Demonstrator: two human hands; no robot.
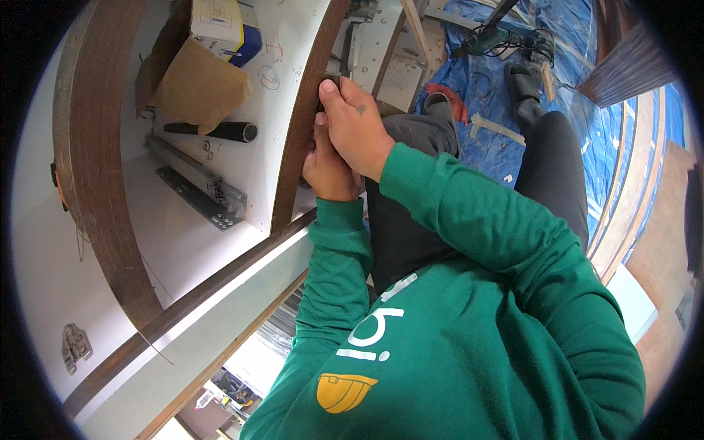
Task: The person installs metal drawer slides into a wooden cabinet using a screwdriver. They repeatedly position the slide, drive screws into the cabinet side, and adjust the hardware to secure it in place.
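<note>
Both my hands are at the dark brown wooden edge strip [290, 147] of a white cabinet panel. My right hand [359, 125] is the farther one, its thumb laid along the strip and its fingers curled out of sight. A small dark piece shows by its fingertips, too little to name. Just below and partly covered by it, my left hand [331, 170] is closed, thumb up against the strip, its fingers mostly hidden. What either hand holds cannot be made out.
Inside the white compartment lie a torn cardboard box [216, 29], a black tube [220, 131] and metal drawer slides [202, 194]. A metal hinge [75, 346] sits on the left panel. Blue sheeting [477, 88] covers the floor, with a corded power tool [488, 40] on it.
</note>
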